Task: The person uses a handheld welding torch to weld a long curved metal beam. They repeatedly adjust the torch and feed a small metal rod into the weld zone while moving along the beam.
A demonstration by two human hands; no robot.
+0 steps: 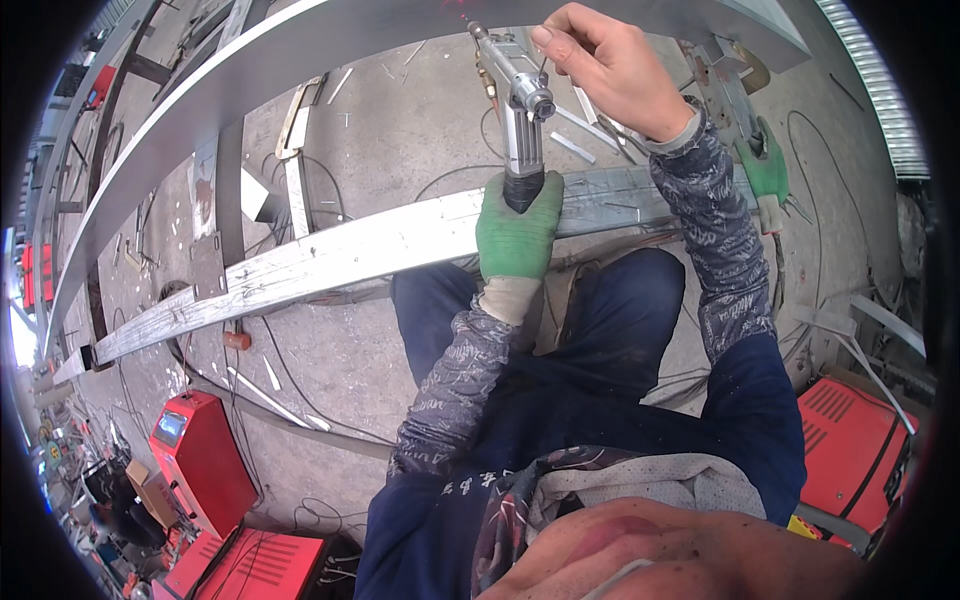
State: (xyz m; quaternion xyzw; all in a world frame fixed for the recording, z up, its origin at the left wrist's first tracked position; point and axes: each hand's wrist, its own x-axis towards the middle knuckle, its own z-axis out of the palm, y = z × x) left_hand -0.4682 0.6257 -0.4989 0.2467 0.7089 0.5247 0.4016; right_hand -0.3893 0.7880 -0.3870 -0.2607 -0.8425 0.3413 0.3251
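My left hand, in a green glove, is wrapped round the black-taped lower grip of a silver handheld laser welding gun. Its nozzle points up and away, toward a long grey metal bar, and red light shows near the tip. My right hand is bare and raised just right of the gun's head. Its thumb and forefinger pinch together beside the gun; whatever is between them is too small to make out. Below the gun, a long silver metal beam runs across in front of my knees.
A second green glove rests by the beam's right end. Cables and offcut metal strips lie on the concrete floor. Red machines stand at lower left and lower right. A crosswise metal support meets the beam on the left.
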